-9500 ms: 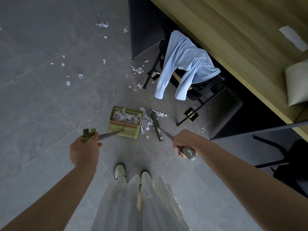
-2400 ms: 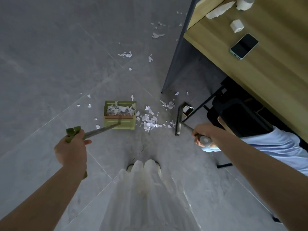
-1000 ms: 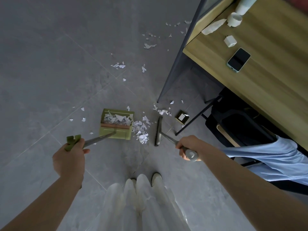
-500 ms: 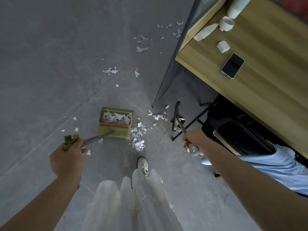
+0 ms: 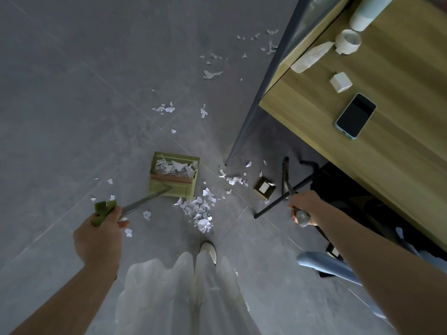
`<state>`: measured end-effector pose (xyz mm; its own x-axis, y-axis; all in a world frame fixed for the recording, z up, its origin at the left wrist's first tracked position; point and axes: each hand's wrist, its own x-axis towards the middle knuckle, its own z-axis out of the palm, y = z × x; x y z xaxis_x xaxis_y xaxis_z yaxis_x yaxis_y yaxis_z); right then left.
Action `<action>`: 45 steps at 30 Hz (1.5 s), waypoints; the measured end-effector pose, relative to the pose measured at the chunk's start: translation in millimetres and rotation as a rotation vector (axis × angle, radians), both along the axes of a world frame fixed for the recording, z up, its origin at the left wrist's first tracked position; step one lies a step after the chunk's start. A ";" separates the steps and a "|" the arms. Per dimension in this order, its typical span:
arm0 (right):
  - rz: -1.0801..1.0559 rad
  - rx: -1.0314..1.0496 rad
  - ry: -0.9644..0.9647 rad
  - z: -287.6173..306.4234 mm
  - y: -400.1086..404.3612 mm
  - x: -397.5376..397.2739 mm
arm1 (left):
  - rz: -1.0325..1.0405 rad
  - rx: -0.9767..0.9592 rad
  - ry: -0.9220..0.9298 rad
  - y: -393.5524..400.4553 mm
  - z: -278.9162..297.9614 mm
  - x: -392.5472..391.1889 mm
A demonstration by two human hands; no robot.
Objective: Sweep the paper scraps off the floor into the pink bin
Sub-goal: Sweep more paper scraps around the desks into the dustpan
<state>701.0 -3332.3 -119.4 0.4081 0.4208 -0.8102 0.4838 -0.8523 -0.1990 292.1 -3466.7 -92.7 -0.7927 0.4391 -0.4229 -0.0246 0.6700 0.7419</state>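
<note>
sweeping step: left hand (image 5: 98, 240) grip clamped on dustpan (image 5: 173, 176) handle, right hand (image 5: 301, 206) grip clamped on broom (image 5: 286, 175). scraps (image 5: 199, 210) piled just beside pan; pink bin not visible. next: broom behind pile, push into pan.

hands: 2 (image 5: 98, 240) | dustpan: 1 (image 5: 173, 176); broom: 1 (image 5: 285, 177) | phone: 1 (image 5: 355, 116); charger cube: 1 (image 5: 340, 82); paper scraps: too many to count (image 5: 198, 210)

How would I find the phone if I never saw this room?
Look at the wooden desk on the right. Near its front edge lies the phone, flat, with a black screen and pale blue rim. The things beside it are white; it alone is dark.
</note>
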 end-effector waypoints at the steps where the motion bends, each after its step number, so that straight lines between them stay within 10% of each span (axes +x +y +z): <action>1: 0.001 -0.016 -0.006 -1.9 3.9 2.9 | 0.014 0.004 -0.007 5.2 -1.8 0.6; 29: 0.394 -0.170 0.175 42.9 -44.1 -103.6 | 0.014 -0.005 -0.053 7.2 16.1 -20.4; 45: 0.164 -0.093 0.151 74.2 -57.3 -104.8 | -0.022 -0.040 -0.024 10.1 23.8 -34.2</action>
<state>596.2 -3389.6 -45.2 0.2113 0.3925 -0.8951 0.5882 -0.7825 -0.2042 257.9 -3456.7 -68.9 -0.7721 0.4388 -0.4596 -0.0271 0.6999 0.7137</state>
